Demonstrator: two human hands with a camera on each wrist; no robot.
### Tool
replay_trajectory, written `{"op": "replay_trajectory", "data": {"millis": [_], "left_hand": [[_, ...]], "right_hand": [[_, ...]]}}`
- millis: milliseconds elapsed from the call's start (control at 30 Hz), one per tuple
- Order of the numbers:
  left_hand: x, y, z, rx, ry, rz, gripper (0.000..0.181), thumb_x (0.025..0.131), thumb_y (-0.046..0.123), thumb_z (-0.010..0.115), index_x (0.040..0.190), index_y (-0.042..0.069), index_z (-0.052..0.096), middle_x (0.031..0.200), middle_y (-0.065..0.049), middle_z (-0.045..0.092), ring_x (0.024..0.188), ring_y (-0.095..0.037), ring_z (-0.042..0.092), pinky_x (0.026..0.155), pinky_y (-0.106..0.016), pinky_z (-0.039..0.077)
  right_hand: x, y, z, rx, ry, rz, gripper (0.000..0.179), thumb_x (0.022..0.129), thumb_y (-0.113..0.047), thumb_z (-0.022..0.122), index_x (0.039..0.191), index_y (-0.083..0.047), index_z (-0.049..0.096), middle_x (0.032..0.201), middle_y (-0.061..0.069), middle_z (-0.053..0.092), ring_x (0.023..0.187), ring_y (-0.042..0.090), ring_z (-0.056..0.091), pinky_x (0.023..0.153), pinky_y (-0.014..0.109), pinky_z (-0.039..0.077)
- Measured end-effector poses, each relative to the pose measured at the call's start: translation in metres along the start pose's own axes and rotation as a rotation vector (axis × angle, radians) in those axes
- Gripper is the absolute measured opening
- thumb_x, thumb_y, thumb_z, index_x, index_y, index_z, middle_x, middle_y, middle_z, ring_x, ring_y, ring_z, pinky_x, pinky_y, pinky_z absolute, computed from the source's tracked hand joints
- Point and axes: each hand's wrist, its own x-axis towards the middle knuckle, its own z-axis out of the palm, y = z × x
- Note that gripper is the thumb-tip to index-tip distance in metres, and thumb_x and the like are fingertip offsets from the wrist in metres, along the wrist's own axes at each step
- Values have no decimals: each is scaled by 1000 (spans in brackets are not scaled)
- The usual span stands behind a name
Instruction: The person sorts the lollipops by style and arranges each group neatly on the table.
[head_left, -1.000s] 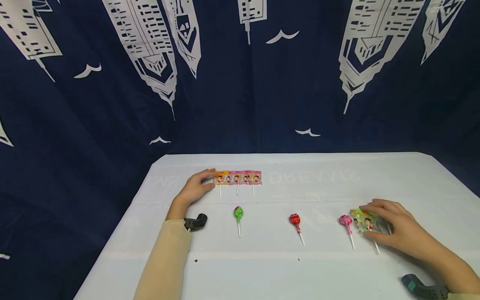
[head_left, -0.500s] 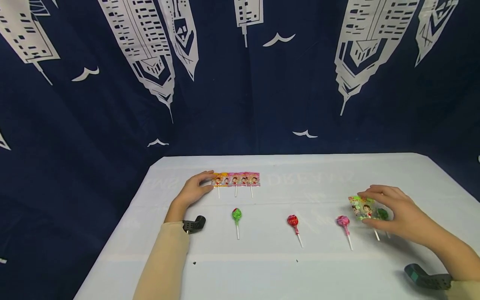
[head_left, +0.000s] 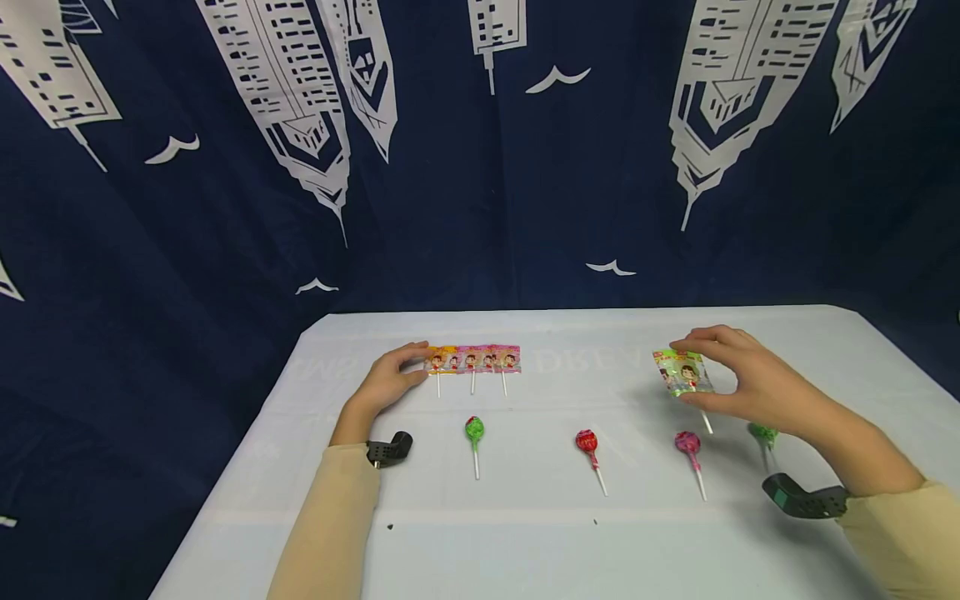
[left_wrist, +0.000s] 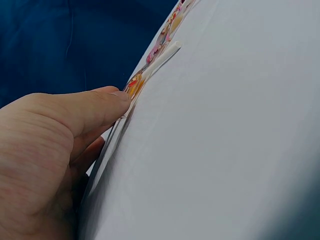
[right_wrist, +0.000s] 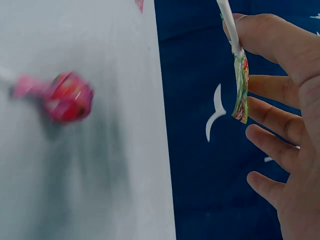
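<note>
At the back of the table, my left hand (head_left: 386,383) pinches the left edge of an orange-wrapped flat lollipop (head_left: 440,360). Its thumb (left_wrist: 107,106) lies over the wrapper's edge in the left wrist view. Pink-wrapped flat lollipops (head_left: 489,358) continue the row to the right, their sticks toward me. My right hand (head_left: 757,383) holds a green-wrapped flat lollipop (head_left: 682,372) by its edges between thumb and fingers, raised above the table. In the right wrist view this green packet (right_wrist: 240,82) is seen edge-on, its stick by the thumb.
Round lollipops lie in front: a green one (head_left: 474,429), a red one (head_left: 587,442) and a pink one (head_left: 687,443). Another green round lollipop (head_left: 762,433) is partly hidden by the right wrist. A dark blue curtain (head_left: 450,233) hangs behind the white table (head_left: 525,558).
My right hand has lifted the green-wrapped flat lollipop and carried it left and toward the back, uncovering the right-hand green round lollipop. My left hand stays at the row.
</note>
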Motion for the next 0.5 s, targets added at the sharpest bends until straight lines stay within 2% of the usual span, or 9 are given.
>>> {"op": "replay_trajectory", "data": {"millis": [200,500], "left_hand": [[0,-1,-1,4,-6,-7,42,94,14,66,136,13,63,156,-1,47,152,-27,31,125,-49,21],[2,-2,0,23,7,13,41,93,13,66,135,12,63,155,-3,48,151,-29,33,125,-50,21]], "right_hand": [[26,-16,6,43,-49,10,63,79,-32,85,134,-12,61,136,15,53,125,38,48,97,68,45],[68,-30,28,132,-65,-5,61,82,-27,82,136,-11,60,133,11,53,124,34,51,103,60,44]]}}
